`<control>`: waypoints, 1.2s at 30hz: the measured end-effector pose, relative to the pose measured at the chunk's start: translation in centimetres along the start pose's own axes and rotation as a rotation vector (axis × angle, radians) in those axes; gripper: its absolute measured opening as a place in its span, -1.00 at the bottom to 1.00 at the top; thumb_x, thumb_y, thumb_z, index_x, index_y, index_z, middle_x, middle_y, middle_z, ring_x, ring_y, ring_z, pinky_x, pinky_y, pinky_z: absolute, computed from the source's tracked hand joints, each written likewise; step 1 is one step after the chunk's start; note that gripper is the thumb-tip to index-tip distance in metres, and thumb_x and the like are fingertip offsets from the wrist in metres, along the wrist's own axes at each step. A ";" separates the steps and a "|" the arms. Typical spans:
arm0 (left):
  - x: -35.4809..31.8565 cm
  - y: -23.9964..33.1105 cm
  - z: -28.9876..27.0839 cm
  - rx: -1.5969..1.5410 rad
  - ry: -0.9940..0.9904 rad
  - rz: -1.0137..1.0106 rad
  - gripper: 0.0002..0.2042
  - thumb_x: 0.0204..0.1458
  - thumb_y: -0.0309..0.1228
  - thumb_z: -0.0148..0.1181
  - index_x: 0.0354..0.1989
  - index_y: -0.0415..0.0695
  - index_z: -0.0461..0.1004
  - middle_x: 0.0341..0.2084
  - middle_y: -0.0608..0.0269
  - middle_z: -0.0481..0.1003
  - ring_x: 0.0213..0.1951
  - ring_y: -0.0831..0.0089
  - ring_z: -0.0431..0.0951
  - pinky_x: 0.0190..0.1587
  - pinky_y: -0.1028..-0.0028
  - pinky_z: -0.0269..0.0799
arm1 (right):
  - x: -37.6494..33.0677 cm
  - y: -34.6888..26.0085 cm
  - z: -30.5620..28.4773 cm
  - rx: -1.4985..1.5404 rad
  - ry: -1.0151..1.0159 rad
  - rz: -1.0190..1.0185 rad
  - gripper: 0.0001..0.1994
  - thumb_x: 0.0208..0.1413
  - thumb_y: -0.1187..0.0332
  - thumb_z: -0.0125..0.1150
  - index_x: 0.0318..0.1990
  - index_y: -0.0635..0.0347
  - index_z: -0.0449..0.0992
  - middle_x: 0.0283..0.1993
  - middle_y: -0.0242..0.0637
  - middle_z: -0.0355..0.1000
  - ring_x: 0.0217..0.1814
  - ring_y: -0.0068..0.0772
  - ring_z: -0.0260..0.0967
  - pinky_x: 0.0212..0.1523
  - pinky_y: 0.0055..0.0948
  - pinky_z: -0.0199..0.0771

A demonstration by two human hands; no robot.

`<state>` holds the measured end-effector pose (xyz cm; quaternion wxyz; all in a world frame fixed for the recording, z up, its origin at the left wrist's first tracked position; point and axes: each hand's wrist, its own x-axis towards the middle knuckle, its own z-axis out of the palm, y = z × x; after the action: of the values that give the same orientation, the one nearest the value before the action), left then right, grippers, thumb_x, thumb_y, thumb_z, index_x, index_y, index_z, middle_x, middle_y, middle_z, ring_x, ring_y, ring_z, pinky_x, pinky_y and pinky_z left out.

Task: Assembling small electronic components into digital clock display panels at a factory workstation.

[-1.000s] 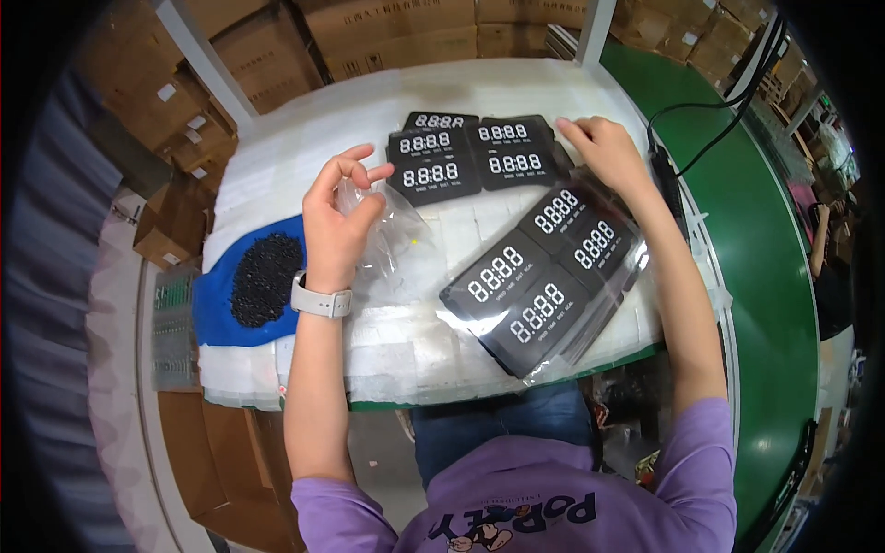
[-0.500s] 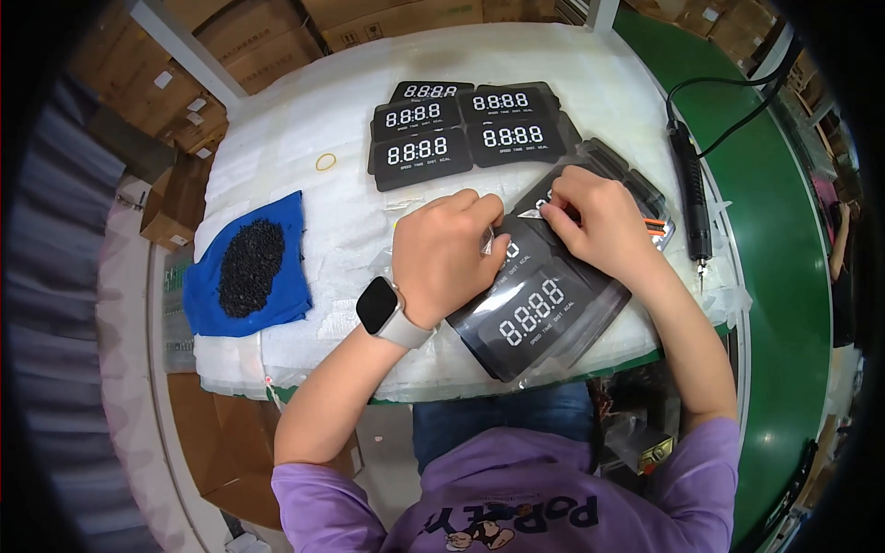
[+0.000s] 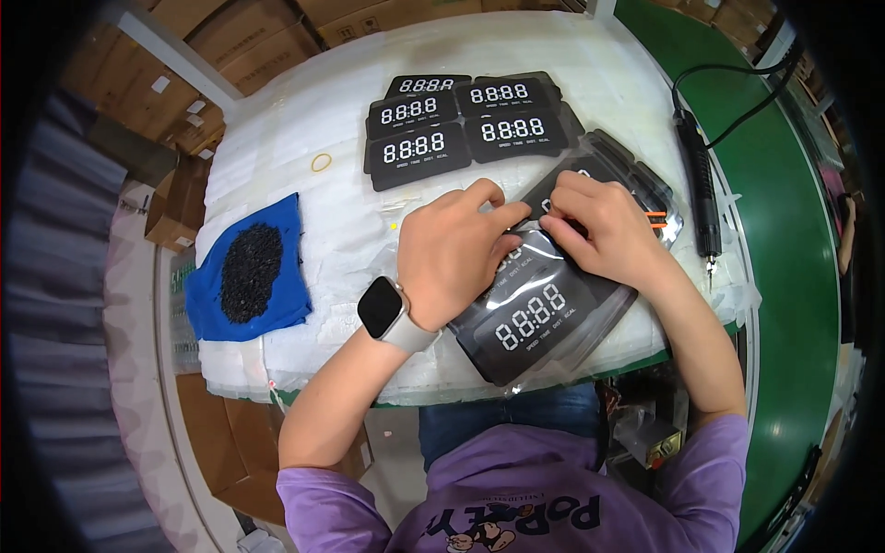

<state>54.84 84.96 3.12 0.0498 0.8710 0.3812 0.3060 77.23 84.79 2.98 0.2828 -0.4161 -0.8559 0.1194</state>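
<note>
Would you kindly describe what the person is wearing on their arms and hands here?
Both hands are bare, with no gloves or rings visible. The left hand has a smartwatch at the wrist, with a dark square face and a white strap. The right hand has nothing at the wrist. Short purple sleeves end above the elbows, leaving the forearms uncovered.

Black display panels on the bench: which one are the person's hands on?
The panel in the clear plastic bag nearest the person, under the left hand and right hand. The four panels grouped farther back lie untouched and apart from both hands.
</note>
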 end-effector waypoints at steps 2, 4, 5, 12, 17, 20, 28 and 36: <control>0.0 -0.3 0.1 -0.005 -0.018 0.001 -0.78 -0.08 -0.40 0.43 -0.20 0.08 0.69 -0.33 0.38 0.56 -0.41 0.24 0.59 -0.38 0.32 0.48 | -0.2 0.0 0.3 -0.027 0.015 -0.028 -0.85 0.09 0.39 0.28 -0.40 0.23 0.44 -0.38 -0.17 0.35 -0.43 0.02 0.43 -0.45 -0.12 0.41; 0.2 -0.6 0.4 -0.034 -0.056 -0.015 -0.83 -0.09 -0.43 0.44 -0.28 0.05 0.68 -0.30 0.38 0.55 -0.42 0.25 0.59 -0.39 0.33 0.47 | -0.5 0.2 0.3 -0.053 0.040 -0.092 -0.85 0.09 0.38 0.29 -0.39 0.21 0.44 -0.37 -0.19 0.35 -0.43 0.00 0.43 -0.46 -0.14 0.41; 0.3 -0.7 0.5 -0.037 -0.056 -0.015 -0.83 -0.09 -0.43 0.44 -0.28 0.05 0.68 -0.30 0.38 0.55 -0.42 0.25 0.59 -0.39 0.33 0.47 | -0.6 0.2 0.3 -0.054 0.038 -0.090 -0.85 0.09 0.38 0.29 -0.39 0.21 0.44 -0.37 -0.19 0.35 -0.43 0.00 0.43 -0.46 -0.14 0.41; 0.8 -0.8 0.2 -0.032 -0.075 0.084 -0.88 -0.08 -0.52 0.36 -0.37 -0.05 0.59 -0.39 0.34 0.53 -0.39 0.24 0.58 -0.37 0.33 0.46 | -0.7 0.0 0.4 -0.080 0.054 -0.095 -0.84 0.08 0.40 0.31 -0.40 0.21 0.43 -0.36 -0.19 0.34 -0.43 0.00 0.42 -0.44 -0.15 0.42; 0.7 -4.0 -3.9 -0.309 -0.355 0.248 -0.91 0.00 -0.55 0.25 -0.34 -0.22 0.46 -0.39 0.14 0.52 -0.33 0.12 0.56 -0.24 0.31 0.48 | -0.5 0.9 -0.2 0.096 0.052 0.051 -0.78 0.07 0.42 0.32 -0.45 0.30 0.37 -0.44 -0.12 0.33 -0.43 0.05 0.36 -0.40 -0.14 0.33; -0.7 -5.0 -7.6 -0.340 -0.483 0.096 -0.89 0.08 -0.45 0.22 -0.25 -0.15 0.47 -0.43 0.15 0.51 -0.35 0.19 0.55 -0.28 0.31 0.44 | -0.4 1.1 -0.3 0.127 0.032 0.079 -0.77 0.09 0.42 0.31 -0.45 0.31 0.35 -0.44 -0.12 0.32 -0.43 0.05 0.34 -0.40 -0.14 0.32; -7.0 -7.6 -14.5 -0.214 0.289 -0.267 -0.93 0.11 -0.52 0.21 -0.27 -0.21 0.48 -0.42 0.41 0.45 -0.37 0.53 0.42 -0.22 0.55 0.32 | -0.4 1.4 -0.1 0.191 0.071 0.142 -0.78 0.10 0.44 0.28 -0.45 0.35 0.36 -0.47 -0.13 0.29 -0.49 -0.20 0.31 -0.41 -0.29 0.29; -4.4 -12.6 -13.8 -1.138 0.786 -0.506 -0.81 0.11 -0.68 0.18 -0.19 -0.10 0.40 -0.22 0.26 0.49 -0.09 0.29 0.62 -0.05 0.25 0.64 | 0.0 1.2 0.3 0.215 0.106 0.140 -0.79 0.12 0.46 0.27 -0.42 0.38 0.36 -0.47 -0.17 0.29 -0.49 -0.29 0.25 -0.41 -0.36 0.27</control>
<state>36.73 88.73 8.06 0.4229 0.4218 0.3422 0.7254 77.82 85.53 2.18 0.3614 -0.4479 -0.7910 0.2076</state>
